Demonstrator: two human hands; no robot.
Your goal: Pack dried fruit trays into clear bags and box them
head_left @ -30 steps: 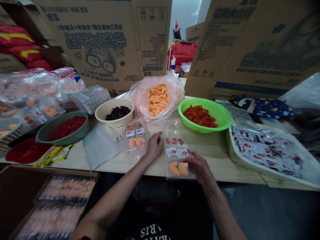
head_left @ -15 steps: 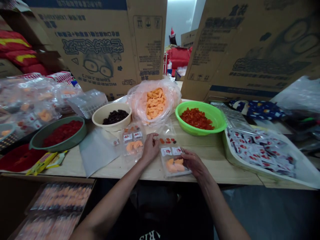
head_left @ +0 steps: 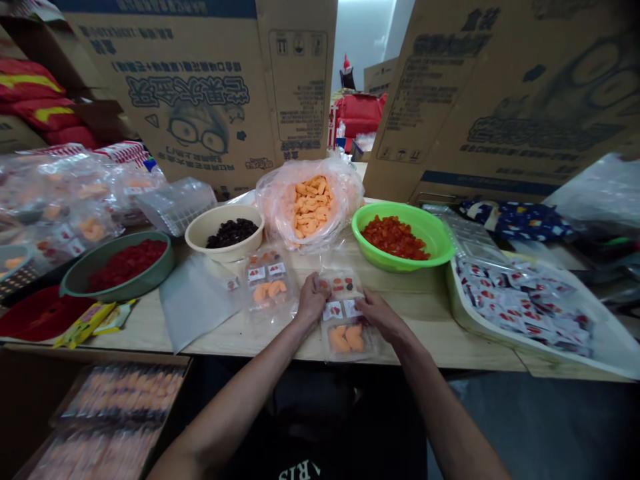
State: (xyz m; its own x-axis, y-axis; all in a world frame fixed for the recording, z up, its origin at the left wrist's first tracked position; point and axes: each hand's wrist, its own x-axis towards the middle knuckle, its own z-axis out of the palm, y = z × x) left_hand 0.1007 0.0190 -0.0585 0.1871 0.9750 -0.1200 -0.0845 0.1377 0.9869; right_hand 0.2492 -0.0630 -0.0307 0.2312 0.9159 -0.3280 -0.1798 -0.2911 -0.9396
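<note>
Between my hands on the table lies a clear plastic tray pack (head_left: 344, 324) with orange pieces at its near end, two white labelled sachets (head_left: 341, 309) across the middle, and small red and dark pieces at the far end. My left hand (head_left: 313, 299) grips its upper left edge with closed fingers. On the right edge, beside the sachets, my right hand (head_left: 384, 316) is closed too, thumb on top and some fingers hidden. A second filled pack (head_left: 269, 275) lies just left of my left hand.
Behind stand a cream bowl (head_left: 193, 235) of dark pieces, a plastic bag (head_left: 273, 193) of orange pieces and a green bowl (head_left: 447, 245) of red-orange pieces. A white tray (head_left: 613, 343) of sachets is right; a grey-green bowl (head_left: 70, 283) is left. Cardboard boxes (head_left: 200, 80) wall the back.
The pack now lies straighter and a little nearer the table's front edge. My left hand has moved down and right onto its edge; my right hand has shifted slightly along the right side.
</note>
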